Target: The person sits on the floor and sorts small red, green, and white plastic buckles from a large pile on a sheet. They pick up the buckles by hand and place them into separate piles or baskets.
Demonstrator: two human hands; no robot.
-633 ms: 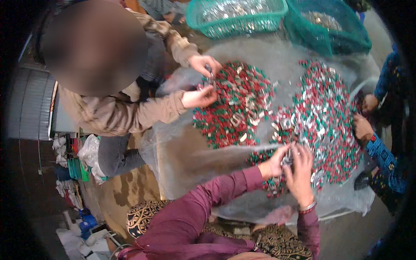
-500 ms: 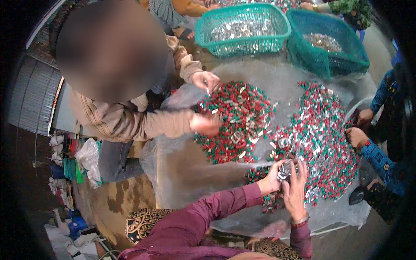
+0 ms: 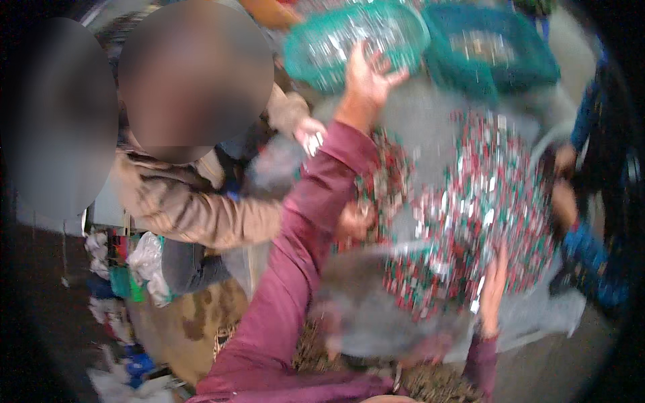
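My left hand (image 3: 369,77) reaches far forward over the near edge of a green plastic basket (image 3: 312,79). Its fingers are spread and nothing shows in them. Shiny clear and silver small pieces (image 3: 339,39) lie in that basket. At the right, my right hand (image 3: 494,285) is beside a broad pile of small red, green and clear pieces (image 3: 463,201). It is blurred and seen from its side, its fingers stretched out, and I see nothing held. A second red and green pile (image 3: 393,161) is partly behind my left sleeve.
A co-worker in a brown jacket (image 3: 195,208) sits at the left, hands by the second pile. At the right, another person's hands (image 3: 566,198) are by the broad pile. A dark green mesh basket (image 3: 537,70) stands beside the first. Clear plastic sheeting (image 3: 430,121) covers the floor.
Both my hands held a cluster of shiny clear pieces over the broad pile. They have parted: the left swung forward to the green basket and no longer holds it; the right moved slightly right.
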